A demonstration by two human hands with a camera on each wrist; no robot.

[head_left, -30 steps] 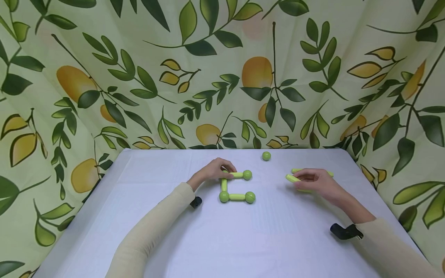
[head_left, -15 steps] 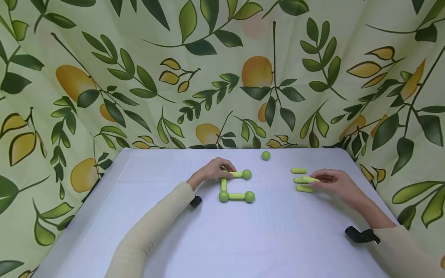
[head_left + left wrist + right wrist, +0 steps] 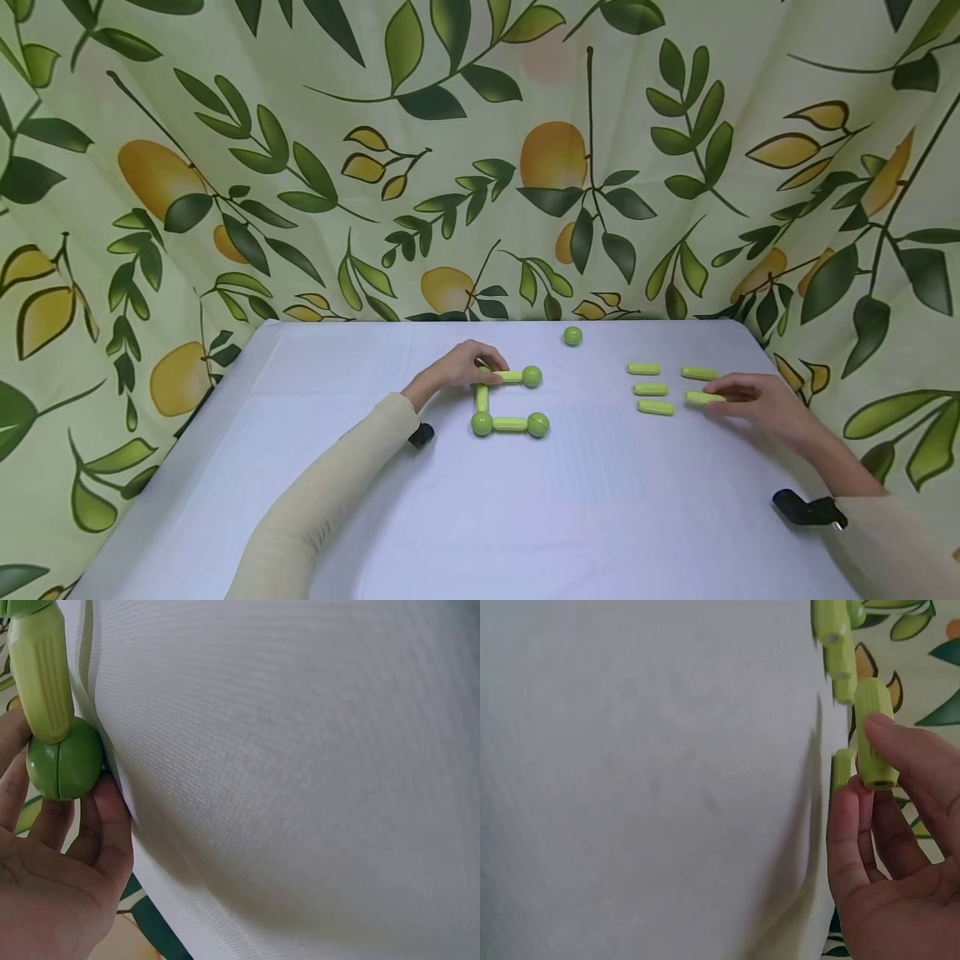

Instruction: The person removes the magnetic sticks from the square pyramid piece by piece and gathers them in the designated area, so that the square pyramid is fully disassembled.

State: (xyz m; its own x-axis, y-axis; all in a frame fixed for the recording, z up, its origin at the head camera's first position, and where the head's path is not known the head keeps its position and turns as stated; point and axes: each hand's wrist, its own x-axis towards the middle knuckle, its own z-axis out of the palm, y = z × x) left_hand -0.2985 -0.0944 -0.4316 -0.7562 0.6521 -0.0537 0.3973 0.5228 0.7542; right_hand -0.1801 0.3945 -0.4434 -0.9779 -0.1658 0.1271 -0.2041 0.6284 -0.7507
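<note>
My left hand point(image 3: 459, 365) grips the far left corner ball point(image 3: 66, 761) of a C-shaped frame made of green balls and yellow-green sticks. One of the frame's sticks point(image 3: 41, 675) runs out of that ball in the left wrist view. At the open side of the frame, the far ball point(image 3: 532, 377) and the near ball point(image 3: 538, 425) point right. Over on the right, my right hand point(image 3: 768, 408) pinches a loose yellow-green stick point(image 3: 874, 739) between thumb and fingers, close to the table. Just beyond it lies another stick point(image 3: 699, 373).
Three loose sticks, the middle one point(image 3: 650, 389) among them, lie in a column left of my right hand. A single green ball point(image 3: 573, 336) sits near the far edge of the white-covered table point(image 3: 600, 525). Behind hangs a leaf-patterned curtain point(image 3: 480, 208).
My right hand has moved right with the pinched stick, from over the column of three sticks to the spot near the stick beside it. The left hand stays put.
</note>
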